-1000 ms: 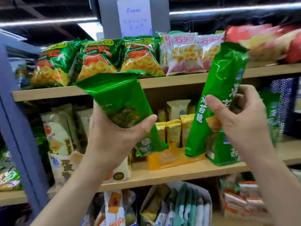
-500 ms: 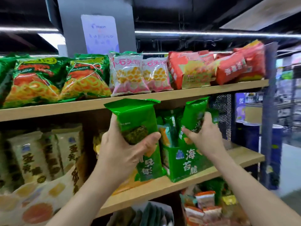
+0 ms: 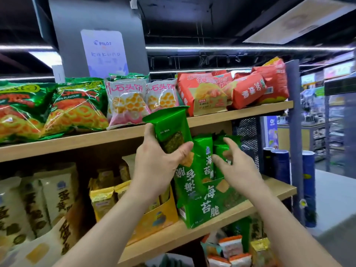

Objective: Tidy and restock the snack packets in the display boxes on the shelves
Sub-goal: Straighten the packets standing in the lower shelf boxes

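My left hand [image 3: 158, 166] grips a green seaweed snack packet [image 3: 171, 130], held upside down just left of the green display box [image 3: 206, 211] on the middle shelf. Several green packets [image 3: 205, 151] stand upright inside that box. My right hand [image 3: 237, 168] hovers over the box's right side with fingers spread and relaxed, holding nothing, its fingertips close to the standing packets.
A yellow display box [image 3: 154, 218] of yellow packets stands left of the green one. Cream packets [image 3: 48, 195] fill the left. The upper shelf [image 3: 115, 133] carries green, pink and red bags. Blue cylinders [image 3: 279, 166] stand at the right, with more snacks on the shelf below.
My right hand set its green packet into the green box and let go, now open above it. My left hand carried its packet rightward to the box. The view swung right.
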### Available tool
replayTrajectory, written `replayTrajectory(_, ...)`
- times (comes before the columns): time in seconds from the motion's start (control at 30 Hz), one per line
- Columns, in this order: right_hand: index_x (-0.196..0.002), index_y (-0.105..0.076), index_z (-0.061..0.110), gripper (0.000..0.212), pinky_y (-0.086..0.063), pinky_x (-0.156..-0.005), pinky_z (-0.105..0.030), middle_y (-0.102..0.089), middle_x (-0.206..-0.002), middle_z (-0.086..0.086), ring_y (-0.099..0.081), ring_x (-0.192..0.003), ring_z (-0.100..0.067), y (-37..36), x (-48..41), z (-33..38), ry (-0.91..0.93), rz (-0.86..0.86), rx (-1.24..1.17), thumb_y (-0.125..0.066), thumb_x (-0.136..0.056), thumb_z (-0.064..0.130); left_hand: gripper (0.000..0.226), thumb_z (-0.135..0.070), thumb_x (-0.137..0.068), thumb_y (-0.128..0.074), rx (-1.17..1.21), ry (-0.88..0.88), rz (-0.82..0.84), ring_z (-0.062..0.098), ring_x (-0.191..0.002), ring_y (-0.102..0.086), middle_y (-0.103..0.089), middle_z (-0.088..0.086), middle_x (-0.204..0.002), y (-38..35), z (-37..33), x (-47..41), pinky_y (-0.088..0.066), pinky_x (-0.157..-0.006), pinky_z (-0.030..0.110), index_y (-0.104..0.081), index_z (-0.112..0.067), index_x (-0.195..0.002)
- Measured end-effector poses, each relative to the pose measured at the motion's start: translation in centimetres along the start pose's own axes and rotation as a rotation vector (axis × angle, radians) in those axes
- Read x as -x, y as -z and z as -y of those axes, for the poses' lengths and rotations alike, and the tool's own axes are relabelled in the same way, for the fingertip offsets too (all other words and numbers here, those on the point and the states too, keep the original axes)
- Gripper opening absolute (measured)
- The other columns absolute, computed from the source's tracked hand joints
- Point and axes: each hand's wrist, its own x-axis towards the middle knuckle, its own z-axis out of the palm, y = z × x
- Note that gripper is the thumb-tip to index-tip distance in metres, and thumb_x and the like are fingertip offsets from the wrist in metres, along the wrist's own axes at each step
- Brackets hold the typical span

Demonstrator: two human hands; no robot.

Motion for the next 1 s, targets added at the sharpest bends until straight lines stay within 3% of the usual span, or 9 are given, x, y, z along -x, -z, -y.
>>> replayTrajectory(0.07,-0.153,-0.019,0.039,0.073,-0.041,-0.106,-0.034,-0.049,-0.136,0.014,-0.046,-0.127,-0.006,1.3,2.3,1.2,0.133,0.059,-0.237,-0.061,-0.093,0.037,0.055,-0.039,-0.077,-0.079,-0.007,-0.009,-0.041,-0.013,-0.091,-0.058,-0.061,-0.020,-0.099,-1.1,-0.3,-0.3,-0.044,-0.074,0.003,-0.045,-0.029,-0.118)
replayTrajectory(0.13,-0.153,0.001,0.044,0.098,-0.035,-0.111,-0.028,-0.032,-0.145,0.025,-0.035,-0.134,0.003,0.4,4.2,2.6,0.217,0.245,-0.208,-0.070,-0.086,0.038,0.052,-0.039,-0.078,-0.078,-0.006,0.005,-0.030,-0.003,-0.094,-0.060,-0.061,-0.018,-0.102,-2.8,-0.6,-0.4,-0.050,-0.082,0.018,-0.042,-0.032,-0.115)
replayTrajectory(0.23,-0.153,0.004,0.040,0.109,-0.049,-0.097,-0.033,-0.043,-0.138,0.021,-0.050,-0.119,-0.002,-2.0,3.8,1.8,0.230,0.044,-0.116,-0.077,-0.080,0.035,0.049,-0.038,-0.082,-0.074,0.028,0.130,0.166,0.003,-0.097,-0.059,-0.060,-0.017,-0.104,-4.5,-1.0,-0.3,-0.048,-0.082,0.021,-0.042,-0.031,-0.117)
replayTrajectory(0.3,-0.146,-0.026,0.032,0.085,-0.053,-0.081,-0.028,-0.058,-0.114,0.024,-0.059,-0.099,-0.002,-2.2,2.8,0.5,0.175,-0.066,-0.178,-0.078,-0.079,0.036,0.044,-0.032,-0.084,-0.072,-0.002,0.162,0.321,0.004,-0.099,-0.060,-0.062,-0.015,-0.106,-4.2,-0.3,0.1,-0.051,-0.084,0.023,-0.048,-0.029,-0.122)
replayTrajectory(0.37,-0.126,-0.046,0.033,0.060,-0.054,-0.082,-0.029,-0.067,-0.103,0.018,-0.064,-0.093,0.000,-2.0,2.2,-1.1,0.086,-0.004,-0.275,-0.079,-0.077,0.041,0.044,-0.026,-0.086,-0.065,-0.250,0.073,0.397,0.008,-0.110,-0.057,-0.060,-0.010,-0.117,-3.4,1.3,0.4,-0.050,-0.093,0.027,-0.054,-0.027,-0.129)
replayTrajectory(0.53,-0.101,-0.052,0.044,0.026,-0.045,-0.070,-0.010,-0.065,-0.094,0.027,-0.061,-0.087,0.014,-1.5,1.6,-2.1,0.017,0.173,-0.494,-0.071,-0.085,0.039,0.040,-0.020,-0.096,-0.053,-0.926,-0.130,0.594,0.022,-0.111,-0.049,-0.046,0.000,-0.119,-4.8,6.2,3.1,-0.054,-0.082,0.038,-0.052,-0.022,-0.136)
replayTrajectory(0.67,-0.111,-0.058,0.038,0.020,-0.050,-0.081,-0.020,-0.071,-0.103,0.018,-0.066,-0.100,-0.003,-1.2,1.3,-2.9,-0.003,0.151,-0.675,-0.061,-0.092,0.034,0.028,-0.011,-0.096,-0.053,-0.897,-0.119,0.529,0.023,-0.094,-0.056,-0.043,-0.001,-0.107,-6.2,7.5,3.4,-0.047,-0.068,0.033,-0.058,-0.015,-0.123)
replayTrajectory(0.83,-0.120,-0.062,0.029,0.043,-0.050,-0.098,-0.042,-0.072,-0.114,0.003,-0.066,-0.109,-0.016,-0.4,1.3,-3.3,-0.012,0.100,-0.817,-0.065,-0.084,0.052,0.012,-0.009,-0.072,-0.073,-0.860,-0.320,0.497,0.031,-0.058,-0.061,-0.053,0.003,-0.079,-8.6,5.1,4.3,-0.045,-0.044,0.036,-0.065,-0.013,-0.081)
replayTrajectory(1.0,-0.123,-0.058,0.030,0.045,-0.052,-0.088,-0.031,-0.071,-0.111,0.010,-0.067,-0.105,-0.010,0.6,1.9,-4.7,0.033,0.057,-0.841,-0.060,-0.084,0.051,0.030,-0.022,-0.089,-0.063,-0.659,-0.240,0.224,0.013,-0.098,-0.048,-0.052,-0.003,-0.108,-7.4,3.8,1.2,-0.041,-0.081,0.024,-0.056,-0.020,-0.118)
